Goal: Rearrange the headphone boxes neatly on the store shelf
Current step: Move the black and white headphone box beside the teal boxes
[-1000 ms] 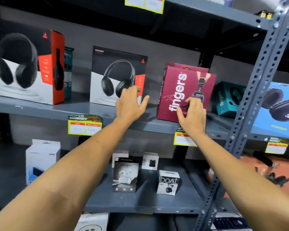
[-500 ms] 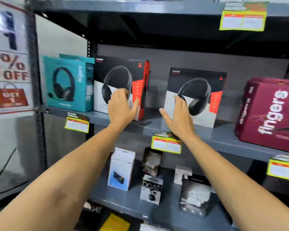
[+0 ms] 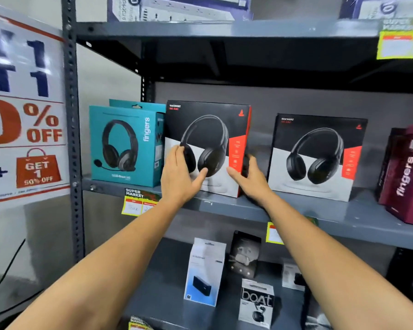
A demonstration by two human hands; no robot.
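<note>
Our left hand (image 3: 180,177) lies spread on the front face of the black, white and red cardboard headphone box (image 3: 208,148), fingers up over its left edge, thumb out along the printed earcup. Our right hand (image 3: 249,179) cups the same box at its lower right corner, thumb on the front and fingers wrapped around the red side panel. Neither hand is fisted; together they hold the box between them. The box stands upright on the grey metal shelf (image 3: 296,208), its left edge touching or just overlapping the teal cardboard headset box (image 3: 126,146).

To do this step well, we judge that we should keep both palms low and press evenly, so the box slides rather than tips. We would square its face to the shelf's front lip and leave it just beside its teal neighbour. A gentle push should suffice; the cardboard looks light and would likely skid easily on the painted metal.

Counting along this shelf, we see two black, white and red boxes, the second one (image 3: 317,158) standing well apart to the right. There are two teal boxes, one hidden mostly behind the other. At the right edge stands one maroon cardboard box (image 3: 408,177), with what may be a second behind it; we cannot tell.
</note>
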